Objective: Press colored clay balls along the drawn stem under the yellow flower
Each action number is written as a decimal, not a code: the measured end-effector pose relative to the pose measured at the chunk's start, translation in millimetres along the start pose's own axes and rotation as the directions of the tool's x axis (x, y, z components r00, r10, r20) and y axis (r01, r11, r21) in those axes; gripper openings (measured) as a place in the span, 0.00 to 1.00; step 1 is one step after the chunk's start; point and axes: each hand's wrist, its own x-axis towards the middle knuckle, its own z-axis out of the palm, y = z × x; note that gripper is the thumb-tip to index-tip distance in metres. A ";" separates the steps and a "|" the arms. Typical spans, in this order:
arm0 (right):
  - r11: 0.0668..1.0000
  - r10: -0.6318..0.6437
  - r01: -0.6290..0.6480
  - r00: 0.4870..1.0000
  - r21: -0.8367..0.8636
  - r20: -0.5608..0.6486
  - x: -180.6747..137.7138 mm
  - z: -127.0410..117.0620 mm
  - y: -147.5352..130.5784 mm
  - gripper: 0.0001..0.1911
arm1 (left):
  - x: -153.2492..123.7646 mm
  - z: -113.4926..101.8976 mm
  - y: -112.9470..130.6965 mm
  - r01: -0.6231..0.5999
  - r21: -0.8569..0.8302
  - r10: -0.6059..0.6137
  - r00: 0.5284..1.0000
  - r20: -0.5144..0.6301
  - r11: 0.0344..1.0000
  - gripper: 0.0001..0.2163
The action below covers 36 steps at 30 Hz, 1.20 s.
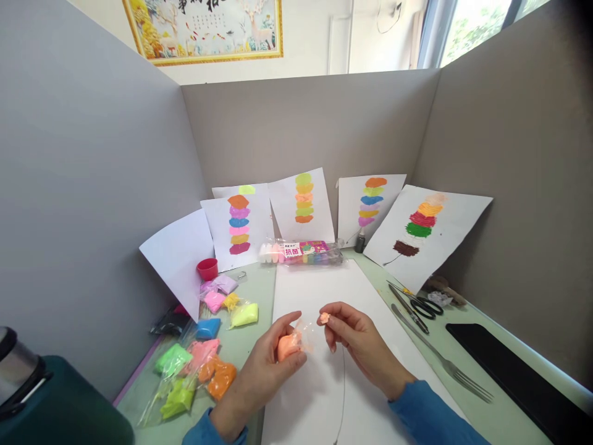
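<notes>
My left hand [273, 352] is closed around a clear plastic bag of peach-orange modelling clay [289, 346], its torn mouth facing right. Between the thumb and fingers of my right hand [354, 337] sits a small pinched-off piece of the same clay [325, 317], apart from the bag. Both hands are above a white sheet of paper [306, 290]. A thin string [343, 395] runs down the sheet below my right hand. To the left lie several bagged clays, among them orange [221, 378], green [173, 358], blue [208, 328] and yellow [244, 315].
Sheets with painted colour stacks [239, 224] lean along the grey partition [310, 123]. A pack of colours [303, 252] lies before them. Scissors [424, 306], a fork [456, 371] and a black flat object [509, 371] are at right. A dark green bottle [65, 402] is at near left.
</notes>
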 end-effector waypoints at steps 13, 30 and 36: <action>0.985 0.069 -0.076 0.996 0.155 0.056 -3.5 4.1 -7.0 0.11 | 0.2 0.1 0.1 0.007 0.005 -0.006 0.999 -0.050 1.000 0.26; 0.999 0.038 -0.039 0.999 -0.026 -0.032 -1.9 1.3 -0.6 0.16 | -0.4 -0.6 -1.4 0.000 0.002 0.000 0.998 -0.061 1.000 0.26; 0.994 -0.024 0.018 0.998 -0.108 -0.057 -1.9 1.2 -1.0 0.14 | 1.1 1.1 -0.1 -0.020 0.024 0.021 0.998 -0.063 1.000 0.26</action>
